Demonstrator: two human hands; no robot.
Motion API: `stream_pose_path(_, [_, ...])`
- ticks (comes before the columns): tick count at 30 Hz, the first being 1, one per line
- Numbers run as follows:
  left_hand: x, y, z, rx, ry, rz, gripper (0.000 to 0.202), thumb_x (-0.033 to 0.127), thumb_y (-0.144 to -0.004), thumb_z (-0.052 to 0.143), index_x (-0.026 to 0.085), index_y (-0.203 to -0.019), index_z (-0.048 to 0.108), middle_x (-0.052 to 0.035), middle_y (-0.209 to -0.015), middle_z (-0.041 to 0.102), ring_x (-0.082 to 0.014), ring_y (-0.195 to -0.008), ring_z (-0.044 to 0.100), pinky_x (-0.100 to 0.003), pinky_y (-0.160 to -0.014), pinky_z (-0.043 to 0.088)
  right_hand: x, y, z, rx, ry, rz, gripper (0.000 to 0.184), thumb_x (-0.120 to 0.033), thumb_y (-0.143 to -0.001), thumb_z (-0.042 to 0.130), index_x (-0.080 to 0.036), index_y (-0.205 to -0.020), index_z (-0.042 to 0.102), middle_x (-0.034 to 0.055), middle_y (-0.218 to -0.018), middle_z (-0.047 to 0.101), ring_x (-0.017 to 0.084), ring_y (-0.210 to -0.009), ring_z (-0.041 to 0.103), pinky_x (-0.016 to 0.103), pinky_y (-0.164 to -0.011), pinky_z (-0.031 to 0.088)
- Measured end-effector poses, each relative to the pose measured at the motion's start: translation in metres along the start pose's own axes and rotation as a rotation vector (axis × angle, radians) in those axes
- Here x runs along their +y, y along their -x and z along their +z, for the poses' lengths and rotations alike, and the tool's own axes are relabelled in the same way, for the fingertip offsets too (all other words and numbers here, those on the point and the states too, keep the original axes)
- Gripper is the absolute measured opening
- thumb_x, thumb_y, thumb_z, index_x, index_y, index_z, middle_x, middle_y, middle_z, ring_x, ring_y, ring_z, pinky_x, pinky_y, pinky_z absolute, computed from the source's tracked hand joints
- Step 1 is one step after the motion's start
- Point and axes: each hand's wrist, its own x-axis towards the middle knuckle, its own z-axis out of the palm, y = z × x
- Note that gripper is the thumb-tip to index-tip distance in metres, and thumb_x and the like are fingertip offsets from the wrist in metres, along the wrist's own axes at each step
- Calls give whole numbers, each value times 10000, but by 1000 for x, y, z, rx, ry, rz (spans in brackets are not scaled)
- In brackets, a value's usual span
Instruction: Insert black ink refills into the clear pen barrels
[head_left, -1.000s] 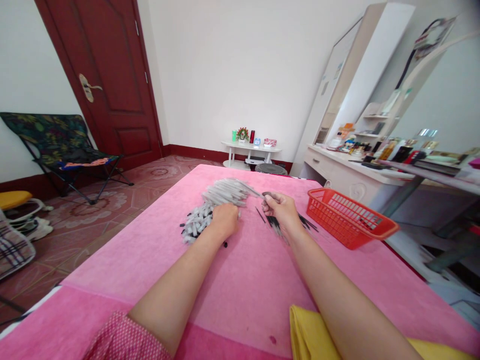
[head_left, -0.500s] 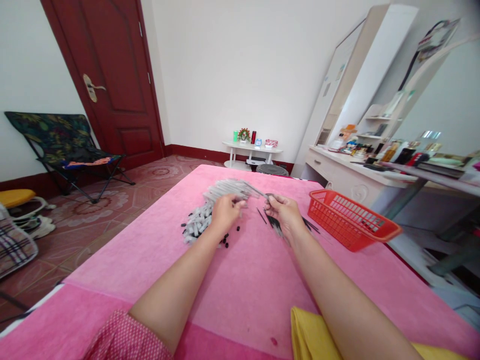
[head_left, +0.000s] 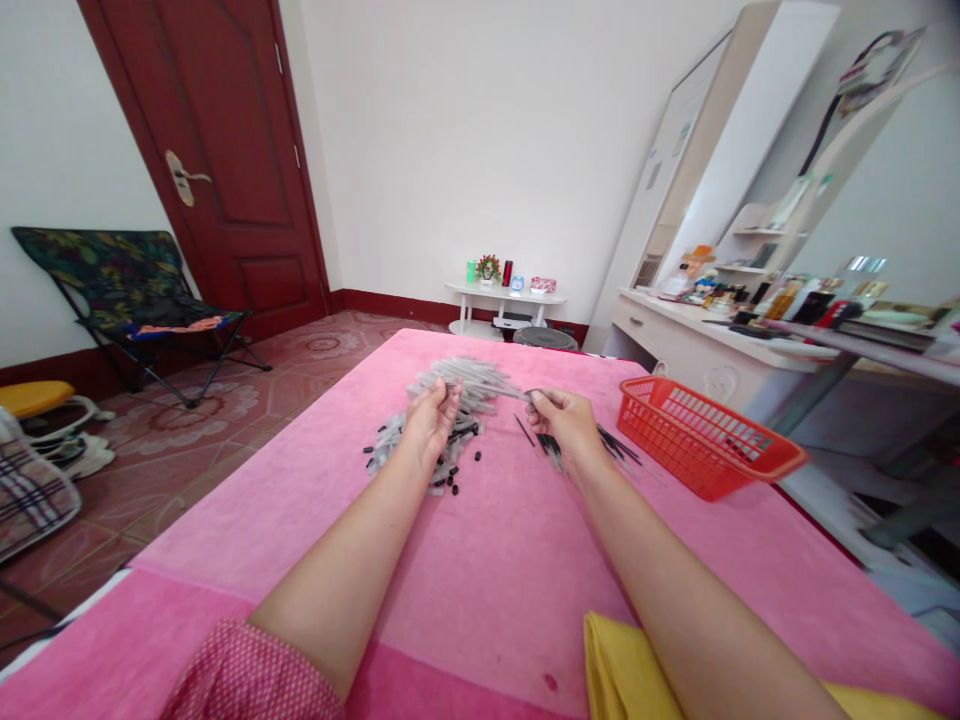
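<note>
My right hand (head_left: 564, 420) pinches a thin grey tube, like a pen barrel, pointing left toward the pile. My left hand (head_left: 432, 425) is turned partly palm up, fingers curled together. A small dark bit shows at its fingertips, too small to name. Behind it lies a heap of clear-grey tubes (head_left: 480, 378). Below and around the left hand is a pile of short translucent pieces (head_left: 386, 437), like pen caps, with small black plugs (head_left: 454, 490) scattered among them. Thin black rods (head_left: 619, 445), like pen refills, lie beside and partly under my right hand.
An orange plastic basket (head_left: 705, 440) stands at the table's right edge. Folded yellow cloth (head_left: 626, 665) lies near me under my right forearm. Pink cloth (head_left: 480, 570) covers the table. A cluttered dressing table (head_left: 675, 335) is at the right, a folding chair (head_left: 127, 280) at the left.
My left hand has shifted slightly left and rolled its palm upward. My right hand stays nearly in place, and the tube in it now lies flatter.
</note>
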Motion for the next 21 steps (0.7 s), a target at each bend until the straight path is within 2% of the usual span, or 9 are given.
stream_pose_path(6, [-2, 5, 2, -47, -26, 16, 126, 100, -817, 542, 114, -693, 564, -16, -643, 642, -86, -598, 641, -124, -498, 499, 0, 0, 0, 19, 12, -9, 230, -338, -668, 613, -113, -709, 608, 22, -599, 585, 81, -481, 521, 175, -426, 444])
stream_pose_path(15, [-3, 7, 3, -98, -77, 81, 111, 125, -813, 550, 108, -706, 574, -36, -689, 662, -90, -590, 641, -132, -479, 485, -2, 1, 0, 61, 93, -81, 225, -343, -694, 582, -121, -719, 613, 2, -579, 582, 82, -469, 530, 181, -439, 445])
stream_pose_path(21, [-5, 7, 1, -118, -172, 124, 62, 159, -769, 610, 103, -778, 586, -40, -749, 662, -98, -622, 650, -142, -491, 487, -2, 1, 0, 95, 121, -143, 240, -340, -719, 569, -110, -753, 628, 16, -607, 591, 94, -486, 546, 190, -451, 444])
